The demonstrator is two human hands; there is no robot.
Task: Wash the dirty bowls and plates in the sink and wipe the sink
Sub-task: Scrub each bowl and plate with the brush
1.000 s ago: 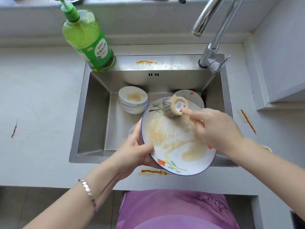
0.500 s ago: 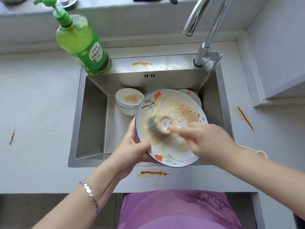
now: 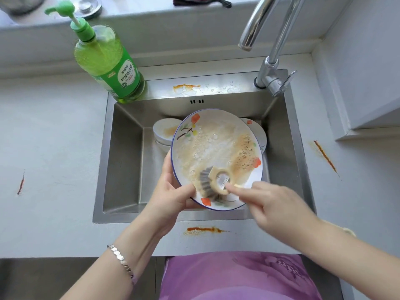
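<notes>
Left grip point(image 3: 171, 191) clamps the soapy plate point(image 3: 216, 146) by its left rim, tilted above the sink point(image 3: 125, 161). Right grip point(image 3: 275, 204) is closed round the brush point(image 3: 213, 182) handle, with the bristle head on the plate's lower face beside the left thumb.

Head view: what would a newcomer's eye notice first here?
The soapy, stained plate over the sink, gripped at its rim by the left hand while the right hand holds a brush on it. Next, the green soap bottle at the sink's far left corner.
</notes>
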